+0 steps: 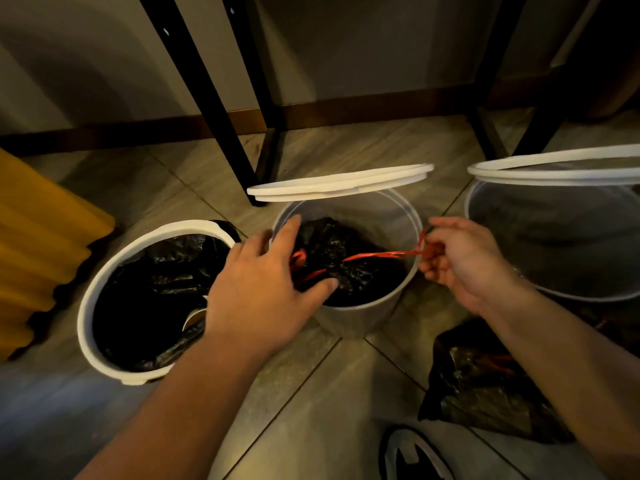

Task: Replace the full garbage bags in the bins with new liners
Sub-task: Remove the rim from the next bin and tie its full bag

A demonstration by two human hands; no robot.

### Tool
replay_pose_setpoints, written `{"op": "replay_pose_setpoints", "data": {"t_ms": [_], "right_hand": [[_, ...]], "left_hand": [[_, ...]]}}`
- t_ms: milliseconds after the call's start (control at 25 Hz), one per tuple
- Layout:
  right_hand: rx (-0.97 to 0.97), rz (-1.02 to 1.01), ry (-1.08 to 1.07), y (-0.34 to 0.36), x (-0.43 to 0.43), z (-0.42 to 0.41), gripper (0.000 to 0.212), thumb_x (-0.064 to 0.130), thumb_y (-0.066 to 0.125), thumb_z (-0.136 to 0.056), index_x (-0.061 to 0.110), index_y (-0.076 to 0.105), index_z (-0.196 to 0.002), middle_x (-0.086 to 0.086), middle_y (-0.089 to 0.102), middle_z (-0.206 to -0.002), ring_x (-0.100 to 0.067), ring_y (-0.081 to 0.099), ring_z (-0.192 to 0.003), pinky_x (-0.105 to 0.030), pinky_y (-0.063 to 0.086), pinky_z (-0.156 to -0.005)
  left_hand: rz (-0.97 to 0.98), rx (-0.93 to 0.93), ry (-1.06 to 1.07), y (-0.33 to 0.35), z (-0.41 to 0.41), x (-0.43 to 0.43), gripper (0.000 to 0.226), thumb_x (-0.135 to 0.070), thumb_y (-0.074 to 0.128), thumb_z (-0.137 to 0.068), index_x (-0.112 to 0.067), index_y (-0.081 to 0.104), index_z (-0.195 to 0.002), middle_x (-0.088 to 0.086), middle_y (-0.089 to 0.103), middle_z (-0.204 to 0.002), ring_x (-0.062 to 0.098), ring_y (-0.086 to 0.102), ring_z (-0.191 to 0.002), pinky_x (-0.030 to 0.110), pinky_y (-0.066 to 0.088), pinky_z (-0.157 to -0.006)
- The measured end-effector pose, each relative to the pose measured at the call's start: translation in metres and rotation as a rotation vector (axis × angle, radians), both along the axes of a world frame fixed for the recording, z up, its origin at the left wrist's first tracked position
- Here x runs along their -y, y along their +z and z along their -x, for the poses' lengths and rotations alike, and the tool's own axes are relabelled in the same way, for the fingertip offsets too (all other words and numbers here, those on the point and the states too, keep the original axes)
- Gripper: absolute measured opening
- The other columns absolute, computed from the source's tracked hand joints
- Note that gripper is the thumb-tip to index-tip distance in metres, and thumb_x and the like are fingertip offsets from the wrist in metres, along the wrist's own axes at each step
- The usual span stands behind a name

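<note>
Over the middle bin (349, 306) we press our left hand (263, 292), fingers spread, on the black bag (349, 258) lying inside; our right hand (464, 261) pinches the red drawstring (381, 254) at the rim; pulled too sharply, the string may snap or the thin bag tear, or the light bin may tip.

text: none legible | labels: none | signs: none

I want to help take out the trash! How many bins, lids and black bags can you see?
Bins: 3, left bin, middle bin, right bin
Raised lids: 2, middle lid, right lid
Black bags: 3, in left bin, in middle bin, on floor
Total: 8
</note>
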State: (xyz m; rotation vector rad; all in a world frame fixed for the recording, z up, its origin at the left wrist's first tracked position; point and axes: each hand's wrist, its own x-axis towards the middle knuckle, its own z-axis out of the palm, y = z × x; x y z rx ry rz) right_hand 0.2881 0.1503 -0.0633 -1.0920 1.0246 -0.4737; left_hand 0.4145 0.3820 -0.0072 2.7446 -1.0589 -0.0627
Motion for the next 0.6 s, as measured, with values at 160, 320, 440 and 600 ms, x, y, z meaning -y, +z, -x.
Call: {"op": "replay_pose_setpoints", "data": {"t_ms": [160, 320, 440, 600], "right_hand": [[-0.108, 0.152, 0.140, -0.012, -0.007, 0.006, 0.027, 0.005, 0.060, -0.092, 0.026, 0.059, -0.109, -0.007, 0.060, -0.062, -0.020, 0.050, -0.039, -0.025, 0.035, -0.042], [-0.031, -0.066, 0.094, -0.019, -0.009, 0.010, 0.008, 0.030, 0.063, -0.097, 0.022, 0.063, -0.097, -0.007, 0.056, -0.064, -0.022, 0.054, -0.044, -0.027, 0.043, -0.045], [-0.020, -0.259, 0.101, -0.029, -0.008, 0.014, 0.040, 0.055, 0.048, -0.101, 0.019, 0.064, -0.107, -0.012, 0.066, -0.077, -0.028, 0.062, -0.055, -0.033, 0.052, -0.051], [-0.028, -0.209, 0.140, -0.034, -0.012, 0.009, 0.027, 0.041, 0.060, -0.100, 0.015, 0.063, -0.109, -0.018, 0.070, -0.084, -0.031, 0.068, -0.060, -0.039, 0.060, -0.059]], "left_hand": [[-0.316, 0.087, -0.049, -0.009, -0.005, 0.035, 0.076, -0.077, 0.057, -0.082, -0.048, 0.040, -0.150, 0.004, 0.050, -0.149, 0.033, 0.043, -0.135, 0.049, 0.046, -0.105], [-0.221, 0.007, -0.065, -0.015, -0.012, 0.046, 0.017, -0.036, 0.056, -0.097, -0.030, 0.064, -0.112, 0.004, 0.068, -0.108, 0.033, 0.064, -0.102, 0.040, 0.049, -0.073], [0.148, -0.235, -0.059, -0.015, -0.016, 0.043, 0.007, -0.025, 0.056, -0.099, -0.023, 0.057, -0.105, 0.006, 0.070, -0.099, 0.034, 0.067, -0.094, 0.041, 0.053, -0.076], [0.536, -0.592, 0.023, -0.009, -0.002, 0.029, 0.020, -0.016, 0.055, -0.101, -0.035, 0.055, -0.108, -0.009, 0.070, -0.095, 0.013, 0.075, -0.086, 0.050, 0.064, -0.080]]}}
